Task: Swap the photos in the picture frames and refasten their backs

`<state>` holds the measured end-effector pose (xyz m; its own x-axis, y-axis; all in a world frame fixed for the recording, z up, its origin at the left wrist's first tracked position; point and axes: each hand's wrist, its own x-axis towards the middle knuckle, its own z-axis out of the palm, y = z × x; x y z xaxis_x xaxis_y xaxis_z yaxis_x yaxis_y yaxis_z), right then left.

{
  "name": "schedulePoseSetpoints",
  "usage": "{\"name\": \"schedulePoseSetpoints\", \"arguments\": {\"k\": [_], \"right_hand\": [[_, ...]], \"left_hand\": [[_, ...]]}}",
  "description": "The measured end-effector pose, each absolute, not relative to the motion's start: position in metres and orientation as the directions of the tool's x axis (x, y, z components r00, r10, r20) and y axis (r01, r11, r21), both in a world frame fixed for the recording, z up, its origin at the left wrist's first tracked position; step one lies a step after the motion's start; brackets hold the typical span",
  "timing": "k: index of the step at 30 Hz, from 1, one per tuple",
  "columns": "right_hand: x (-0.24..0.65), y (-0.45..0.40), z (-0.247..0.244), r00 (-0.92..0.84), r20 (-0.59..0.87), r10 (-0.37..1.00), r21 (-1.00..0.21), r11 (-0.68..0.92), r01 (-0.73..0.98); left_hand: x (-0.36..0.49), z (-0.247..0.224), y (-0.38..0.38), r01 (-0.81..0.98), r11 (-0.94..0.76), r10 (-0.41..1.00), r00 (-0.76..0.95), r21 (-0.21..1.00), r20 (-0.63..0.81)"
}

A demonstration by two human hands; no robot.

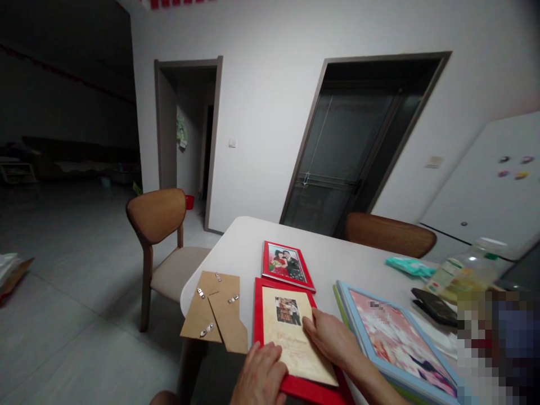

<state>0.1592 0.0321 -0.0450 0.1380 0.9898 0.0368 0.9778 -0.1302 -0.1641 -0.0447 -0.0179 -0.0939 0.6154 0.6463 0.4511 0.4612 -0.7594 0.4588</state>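
A red picture frame lies at the table's near edge with a cream printed sheet inside its border. The sheet bears a small photo of people and faint writing. My left hand grips the frame's lower left side, fingertips reaching the sheet and thumb hidden. At the sheet's right edge, my right hand pinches it with the thumb on top; the other fingers are partly hidden. Left of them is a brown backing board with metal clips and a stand flap. Behind stands a smaller red frame showing a couple's photo, lying flat.
A light blue frame lies on a green one to the right. Beyond are a dark phone-like object, a teal packet and a large clear bottle. Wooden chairs stand around the white table.
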Motion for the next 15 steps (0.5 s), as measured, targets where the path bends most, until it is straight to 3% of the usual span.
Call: {"name": "schedulePoseSetpoints", "arguments": {"k": [6, 15], "right_hand": [[0.148, 0.028, -0.043, 0.146, 0.044, 0.988, -0.053, -0.143, 0.988], [0.158, 0.031, -0.044, 0.114, 0.06, 0.992, -0.088, -0.109, 0.99]], "left_hand": [[-0.046, -0.082, -0.024, 0.49, -0.749, 0.661, 0.6, 0.446, 0.451], [-0.047, -0.076, -0.024, 0.497, -0.763, 0.643, 0.649, 0.414, 0.406]]}}
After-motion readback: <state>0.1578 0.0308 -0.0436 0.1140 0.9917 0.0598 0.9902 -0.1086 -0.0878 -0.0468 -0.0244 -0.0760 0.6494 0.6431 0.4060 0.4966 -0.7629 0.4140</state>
